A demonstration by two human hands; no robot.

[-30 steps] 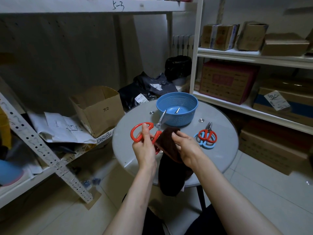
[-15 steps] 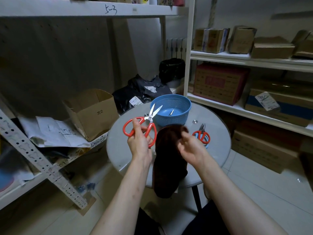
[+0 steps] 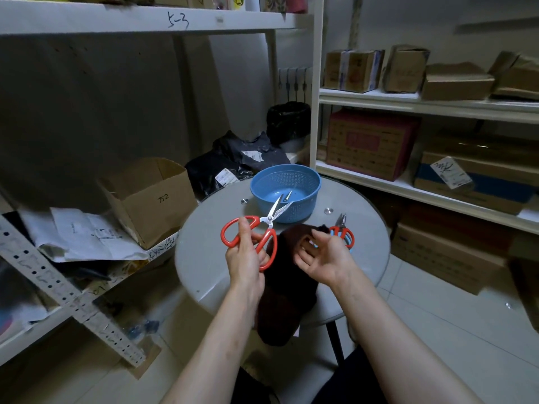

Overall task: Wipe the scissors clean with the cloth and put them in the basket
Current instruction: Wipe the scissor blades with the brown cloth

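Observation:
My left hand grips a pair of red-handled scissors by the handles. Their steel blades are slightly apart and point up and right, over the near wall of the blue basket. A small metal piece lies inside the basket. My right hand is palm-up with curled fingers holding the top of a dark brown cloth. The cloth hangs down over the front edge of the round grey table, apart from the blades. Other scissors with red and blue handles lie on the table, partly hidden behind my right hand.
An open cardboard box and loose papers sit on the low shelf to the left. Black bags lie behind the table. White shelving with several cartons runs along the right. The floor is tiled.
The cloth has come off the scissor blades, which now show bare and slightly apart. My left hand lifted the scissors toward the basket. My right hand turned palm-up with the cloth.

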